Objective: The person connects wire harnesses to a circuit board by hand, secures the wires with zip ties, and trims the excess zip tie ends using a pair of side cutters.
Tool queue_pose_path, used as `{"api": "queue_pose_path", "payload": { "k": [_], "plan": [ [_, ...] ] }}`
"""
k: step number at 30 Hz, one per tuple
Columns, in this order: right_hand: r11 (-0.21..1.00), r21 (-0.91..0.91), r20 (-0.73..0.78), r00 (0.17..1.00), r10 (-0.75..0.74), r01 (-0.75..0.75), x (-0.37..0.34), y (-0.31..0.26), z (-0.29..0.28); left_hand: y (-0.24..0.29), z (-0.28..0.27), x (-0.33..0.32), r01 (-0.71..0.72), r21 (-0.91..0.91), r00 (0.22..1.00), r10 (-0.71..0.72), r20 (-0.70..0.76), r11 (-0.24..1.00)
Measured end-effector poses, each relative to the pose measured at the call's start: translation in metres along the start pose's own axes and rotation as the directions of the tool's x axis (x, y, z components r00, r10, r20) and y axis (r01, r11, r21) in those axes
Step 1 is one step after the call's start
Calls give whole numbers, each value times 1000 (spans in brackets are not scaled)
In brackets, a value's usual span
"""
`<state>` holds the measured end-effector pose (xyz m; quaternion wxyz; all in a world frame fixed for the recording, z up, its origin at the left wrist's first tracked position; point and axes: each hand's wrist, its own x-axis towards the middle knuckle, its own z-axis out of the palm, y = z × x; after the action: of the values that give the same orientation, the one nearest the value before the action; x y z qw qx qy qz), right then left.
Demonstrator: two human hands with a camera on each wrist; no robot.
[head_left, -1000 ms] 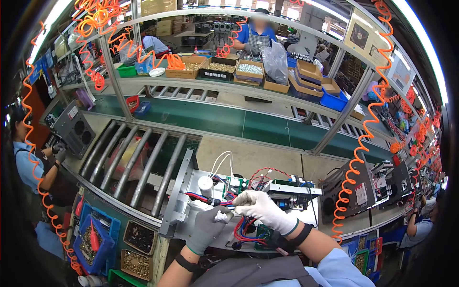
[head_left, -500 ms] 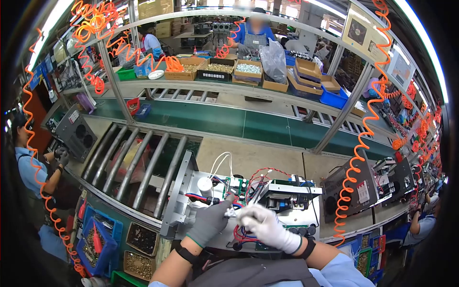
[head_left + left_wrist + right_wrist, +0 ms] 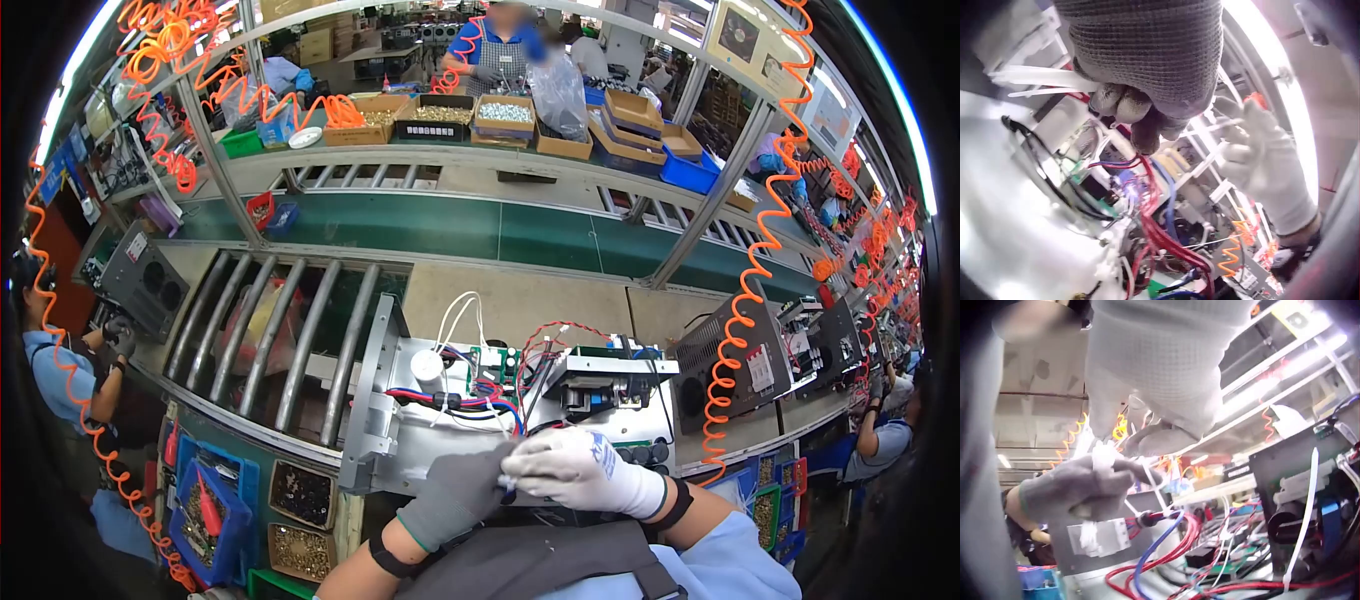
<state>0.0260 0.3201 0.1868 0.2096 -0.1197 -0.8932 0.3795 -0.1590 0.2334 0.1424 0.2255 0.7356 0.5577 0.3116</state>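
Observation:
My left hand [image 3: 455, 495], in a grey knitted glove, grips a bundle of white cable ties [image 3: 1044, 78] whose ends stick out past its curled fingers. Close against it, my right hand [image 3: 585, 470], in a white glove, has its thumb and fingers bent together over a thin white cable tie [image 3: 1213, 128]; the fingertips are partly hidden. Both hands are above the near edge of an open metal chassis [image 3: 405, 462]. Beyond them runs a bundle of red, blue and black wires [image 3: 465, 404]. Another cable tie [image 3: 1310, 512] stands up from red wires in the right wrist view.
In the chassis are a white cylinder [image 3: 428, 367], a green circuit board [image 3: 492, 368] and a black module [image 3: 610, 380]. Left lie metal rollers [image 3: 300, 350] and screw trays [image 3: 300, 550]. An orange coiled hose [image 3: 735, 370] hangs at right, before another unit [image 3: 765, 375].
Both hands have drawn back from the wire bundle towards my body and come together. The left hand's extended fingers have left the wires. The head view has shifted slightly.

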Motion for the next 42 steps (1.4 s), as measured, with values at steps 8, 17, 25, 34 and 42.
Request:
{"api": "queue_pose_path", "payload": {
  "k": [8,17,25,34,42],
  "plan": [
    [685,670,-274,762,587,-287,-71,23,4,-27,27,-41,387,-395,911,-280,302,833],
    [881,249,-182,874,450,-402,-45,18,27,-14,21,-33,474,-599,879,-302,370,646],
    [775,-69,-66,778,624,-628,-48,34,46,-35,48,-17,542,-765,835,-328,442,348],
    [926,-136,-363,887,285,-353,-55,23,51,-20,49,-29,582,-454,813,-456,363,675],
    [928,137,-232,900,369,-346,-73,17,46,9,42,-26,222,-596,971,-230,65,771]
  ]
}}
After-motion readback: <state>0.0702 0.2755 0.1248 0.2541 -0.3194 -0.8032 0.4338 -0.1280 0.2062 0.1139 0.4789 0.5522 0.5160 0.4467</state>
